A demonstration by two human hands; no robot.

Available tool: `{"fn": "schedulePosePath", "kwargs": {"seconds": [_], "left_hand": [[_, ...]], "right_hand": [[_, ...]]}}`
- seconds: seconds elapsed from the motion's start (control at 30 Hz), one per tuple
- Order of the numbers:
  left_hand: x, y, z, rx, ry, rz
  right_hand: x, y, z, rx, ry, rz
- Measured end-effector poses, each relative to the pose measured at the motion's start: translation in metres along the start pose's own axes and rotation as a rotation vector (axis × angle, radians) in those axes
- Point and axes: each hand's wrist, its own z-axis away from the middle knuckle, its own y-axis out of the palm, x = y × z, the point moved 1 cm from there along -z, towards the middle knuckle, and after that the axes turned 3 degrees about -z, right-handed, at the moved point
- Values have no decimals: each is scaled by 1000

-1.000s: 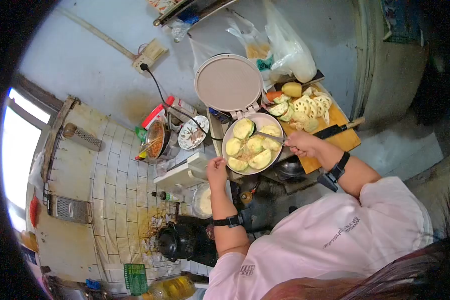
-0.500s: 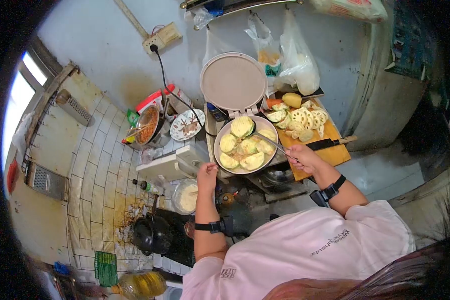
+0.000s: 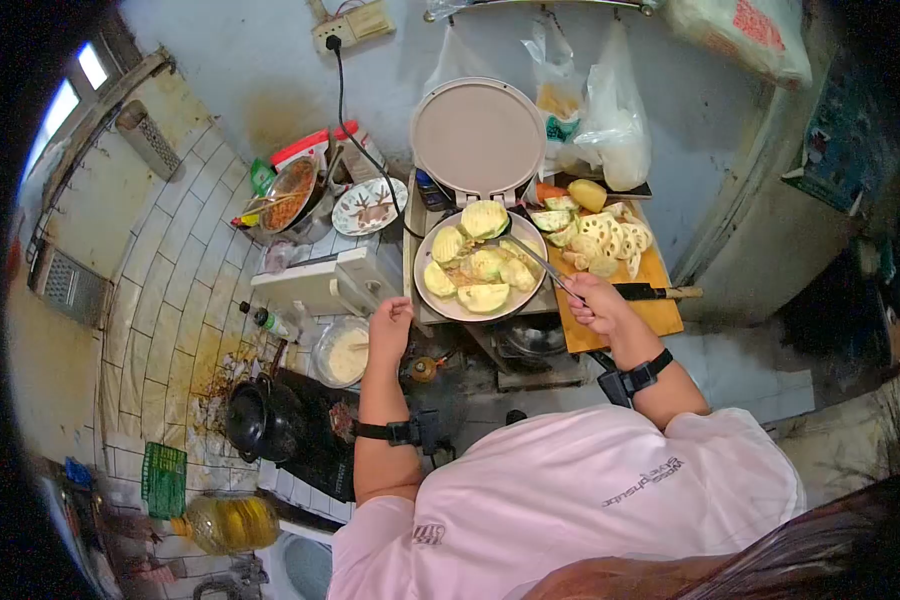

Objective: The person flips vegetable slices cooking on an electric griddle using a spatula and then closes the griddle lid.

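My right hand (image 3: 598, 304) grips the handle of a long-handled metal cooking utensil (image 3: 543, 262) that reaches into the round electric griddle pan (image 3: 425, 300). Its dark head is partly hidden beside a pale green-edged vegetable slice (image 3: 484, 220) near the pan's back rim. Several more slices lie in the pan, among them a half-round slice (image 3: 483, 298) at the front. The pan's round lid (image 3: 478, 135) stands raised behind it. Left of the pan, my left hand (image 3: 390, 316) hangs apart from it with fingers curled in, and nothing shows in them.
On the right, a wooden cutting board (image 3: 580, 325) bears lotus root slices (image 3: 610, 235), a potato (image 3: 588, 194) and a knife (image 3: 640, 292). A bowl of pale batter (image 3: 345, 352) sits below my left hand. A power cord (image 3: 342, 110) runs down beside the lid.
The view has shifted, so the pan appears higher and further left. Slices lie differently in the pan, with more bare surface at its upper right. My right hand still holds the utensil.
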Motion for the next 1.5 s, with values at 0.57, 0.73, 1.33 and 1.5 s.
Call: {"fn": "schedulePosePath", "kwargs": {"seconds": [0.57, 0.73, 1.33, 1.5], "left_hand": [[11, 8, 3, -4, 48, -44], [6, 10, 5, -9, 63, -83], [-16, -2, 19, -14, 39, -88], [-15, -11, 21, -27, 40, -67]], "right_hand": [[15, -26, -6, 97, 123, -249], [18, -24, -4, 81, 113, -171], [78, -12, -12, -222, -768, 1376], [116, 20, 14, -280, -486, 1447]]}}
